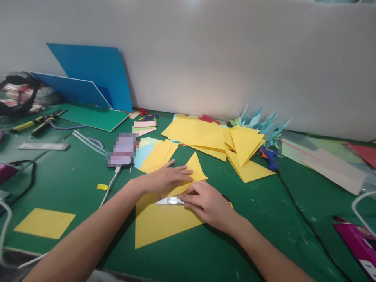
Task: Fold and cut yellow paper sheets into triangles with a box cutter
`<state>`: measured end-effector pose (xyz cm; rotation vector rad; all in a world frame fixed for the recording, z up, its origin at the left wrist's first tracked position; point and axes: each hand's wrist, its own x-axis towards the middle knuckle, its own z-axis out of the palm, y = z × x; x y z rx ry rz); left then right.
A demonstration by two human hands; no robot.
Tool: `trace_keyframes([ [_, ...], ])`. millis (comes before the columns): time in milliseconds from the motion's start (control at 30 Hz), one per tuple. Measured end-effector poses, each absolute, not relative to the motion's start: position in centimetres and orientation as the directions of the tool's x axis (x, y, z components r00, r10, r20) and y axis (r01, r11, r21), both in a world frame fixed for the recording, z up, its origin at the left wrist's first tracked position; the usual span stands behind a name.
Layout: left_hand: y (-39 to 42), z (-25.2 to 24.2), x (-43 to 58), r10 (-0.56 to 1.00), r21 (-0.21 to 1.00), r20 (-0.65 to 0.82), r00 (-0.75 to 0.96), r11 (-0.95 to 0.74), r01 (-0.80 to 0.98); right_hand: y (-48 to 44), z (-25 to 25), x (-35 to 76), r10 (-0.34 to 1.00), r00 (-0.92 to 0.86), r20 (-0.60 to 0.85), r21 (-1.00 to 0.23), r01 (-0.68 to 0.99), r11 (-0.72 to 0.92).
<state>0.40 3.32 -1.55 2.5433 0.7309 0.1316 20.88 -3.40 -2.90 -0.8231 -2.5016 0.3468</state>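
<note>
A sheet of yellow paper (164, 227) lies on the green table in front of me, with a fold rising to a point (196, 166) at its far side. My left hand (166, 180) rests flat on the folded part, fingers stretched to the right. In my right hand (208, 203) is a utility knife (173, 201), its silver blade lying along the fold and pointing left. A bit of its yellow and black end shows behind the hand; the rest of the handle is hidden by my palm.
Folded yellow paper (196, 133) is stacked at the back, near teal paper leaves (258, 119) and a blue glue gun (272, 158) with a black cord. A phone (122, 150) on a white cable, pliers (47, 121) and blue boards (94, 74) are on the left.
</note>
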Motion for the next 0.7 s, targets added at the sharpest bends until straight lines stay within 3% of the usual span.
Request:
trace_keyframes([
  [133, 3.3, -1.7, 0.4, 0.516, 0.465, -0.042, 0.856, -0.748, 0.474, -3.5, -2.4, 22.3, 0.598, -0.736, 0.318, -0.458, 0.433, 0.777],
  [267, 3.3, -1.6, 0.3, 0.513, 0.469, -0.02, 0.858, -0.753, 0.461, -2.8, -1.9, 24.7, 0.631, -0.646, 0.428, -0.509, 0.404, 0.76],
  [467, 2.8, -1.0, 0.6, 0.54, 0.483, 0.021, 0.842, -0.742, 0.464, -1.2, -2.6, 26.9, 0.786, -0.234, 0.572, -0.4, 0.757, 0.516],
  [700, 1.5, -1.1, 1.5, 0.715, 0.382, 0.023, 0.699, -0.652, 0.654, -0.5, -4.2, 27.1, 0.84, -0.246, 0.483, -0.197, 0.905, 0.378],
])
